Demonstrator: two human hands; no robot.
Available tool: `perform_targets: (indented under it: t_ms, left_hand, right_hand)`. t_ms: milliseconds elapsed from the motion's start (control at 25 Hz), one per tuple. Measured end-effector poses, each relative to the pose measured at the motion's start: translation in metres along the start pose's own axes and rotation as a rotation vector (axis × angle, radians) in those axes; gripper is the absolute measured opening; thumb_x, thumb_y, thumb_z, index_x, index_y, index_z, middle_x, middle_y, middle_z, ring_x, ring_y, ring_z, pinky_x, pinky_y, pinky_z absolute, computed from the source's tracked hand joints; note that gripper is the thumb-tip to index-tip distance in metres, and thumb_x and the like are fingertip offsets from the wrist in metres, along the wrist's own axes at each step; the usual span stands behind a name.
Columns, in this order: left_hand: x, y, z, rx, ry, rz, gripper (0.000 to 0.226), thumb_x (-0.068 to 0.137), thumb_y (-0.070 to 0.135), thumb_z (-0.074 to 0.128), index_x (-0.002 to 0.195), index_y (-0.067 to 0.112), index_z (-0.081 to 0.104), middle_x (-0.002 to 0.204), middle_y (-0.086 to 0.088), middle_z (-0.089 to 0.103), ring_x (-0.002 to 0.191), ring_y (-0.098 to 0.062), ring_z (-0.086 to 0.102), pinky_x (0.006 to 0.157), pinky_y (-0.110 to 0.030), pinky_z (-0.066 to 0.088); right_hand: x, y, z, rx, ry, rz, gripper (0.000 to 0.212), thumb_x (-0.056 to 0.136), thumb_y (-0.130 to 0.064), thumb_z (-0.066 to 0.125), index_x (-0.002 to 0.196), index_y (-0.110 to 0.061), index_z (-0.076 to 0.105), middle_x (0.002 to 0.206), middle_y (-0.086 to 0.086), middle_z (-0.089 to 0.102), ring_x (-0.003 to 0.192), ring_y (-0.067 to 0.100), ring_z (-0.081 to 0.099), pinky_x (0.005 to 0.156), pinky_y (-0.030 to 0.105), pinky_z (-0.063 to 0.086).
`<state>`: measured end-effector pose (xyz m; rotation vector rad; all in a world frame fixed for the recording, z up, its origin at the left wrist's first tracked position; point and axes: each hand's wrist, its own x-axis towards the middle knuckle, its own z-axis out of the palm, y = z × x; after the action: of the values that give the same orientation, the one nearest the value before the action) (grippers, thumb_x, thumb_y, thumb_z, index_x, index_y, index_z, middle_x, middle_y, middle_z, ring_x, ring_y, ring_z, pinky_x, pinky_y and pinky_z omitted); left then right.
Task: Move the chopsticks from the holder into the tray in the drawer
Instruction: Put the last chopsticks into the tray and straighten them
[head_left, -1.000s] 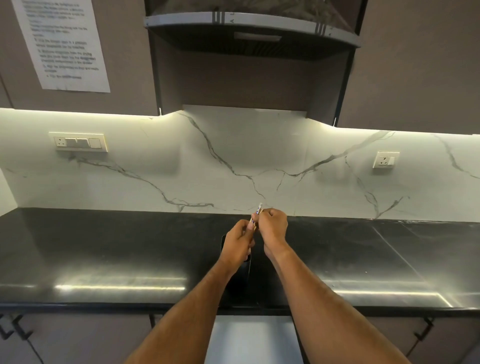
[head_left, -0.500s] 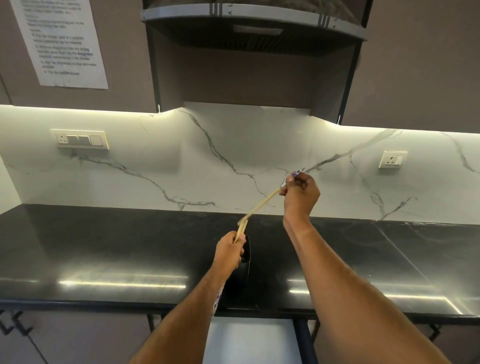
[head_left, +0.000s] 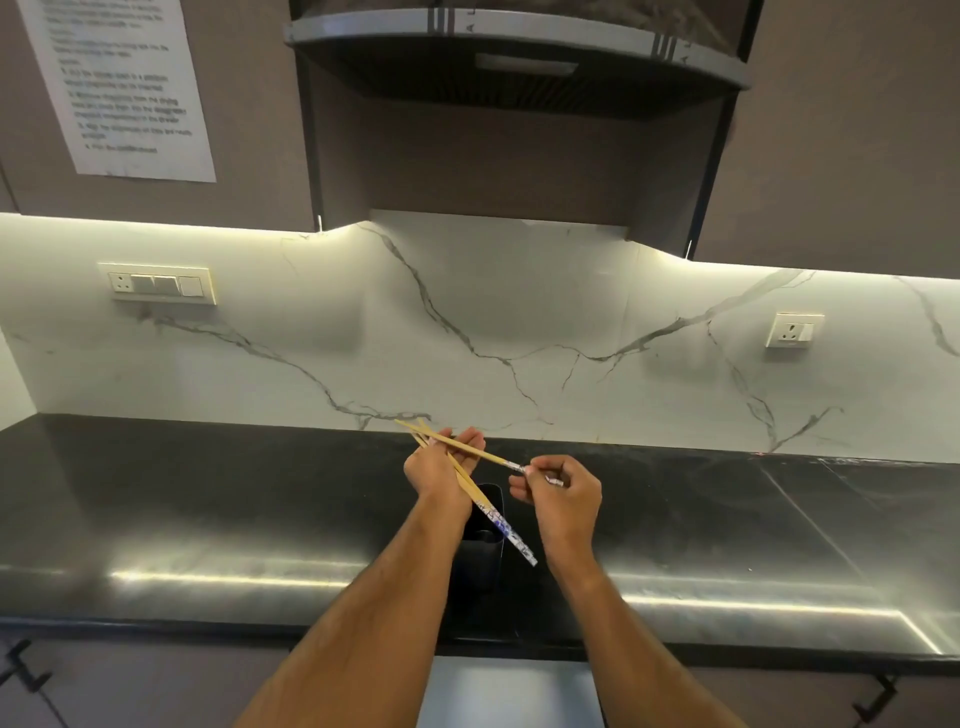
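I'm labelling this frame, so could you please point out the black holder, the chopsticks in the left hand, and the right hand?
black holder (head_left: 480, 558), head view, front wall.
chopsticks (head_left: 485, 504), head view, bundle's mid-shaft.
right hand (head_left: 563, 501), head view, back of hand.

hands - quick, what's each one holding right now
Left hand: closed on a bundle of chopsticks.
Right hand: closed, pinching the patterned end of a single chopstick.

I see a printed sheet (head_left: 119, 83) taped to the cabinet (head_left: 249, 104), its lines too blurred to read.
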<state>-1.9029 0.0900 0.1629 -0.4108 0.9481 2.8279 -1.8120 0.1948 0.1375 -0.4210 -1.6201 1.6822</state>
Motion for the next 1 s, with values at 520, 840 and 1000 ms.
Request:
perform_targets:
  t_ms: [520,840,1000]
  left_hand:
    - [0.005,-0.006,-0.013,0.243,0.0,0.232,0.026,0.108,0.021,0.042,0.106,0.008,0.064,0.069,-0.003,0.059,0.054,-0.013,0.056,0.056,-0.031,0.052]
    - [0.002,-0.01,-0.019,0.391,-0.14,0.304,0.018,0.105,0.019,0.048,0.111,0.009,0.063,0.073,-0.003,0.062,0.063,-0.016,0.062,0.063,-0.033,0.057]
    - [0.002,-0.005,-0.025,0.373,-0.132,0.277,0.018,0.106,0.017,0.048,0.109,0.008,0.063,0.071,-0.003,0.063,0.064,-0.017,0.064,0.063,-0.032,0.059]
  right_hand:
    - [-0.013,0.033,-0.011,-0.08,-0.279,0.816,0.039,0.102,-0.037,0.057,0.106,0.0,0.07,0.093,0.02,0.078,0.089,0.033,0.077,0.08,0.047,0.064]
    - [-0.01,0.016,0.017,0.178,-0.257,0.934,0.04,0.107,-0.032,0.045,0.117,0.002,0.062,0.112,0.023,0.069,0.096,0.029,0.069,0.086,0.044,0.06]
    - [-0.017,0.009,0.018,-0.353,-0.485,0.471,0.025,0.102,-0.036,0.056,0.102,-0.017,0.072,0.089,0.003,0.074,0.078,0.014,0.068,0.073,0.032,0.06]
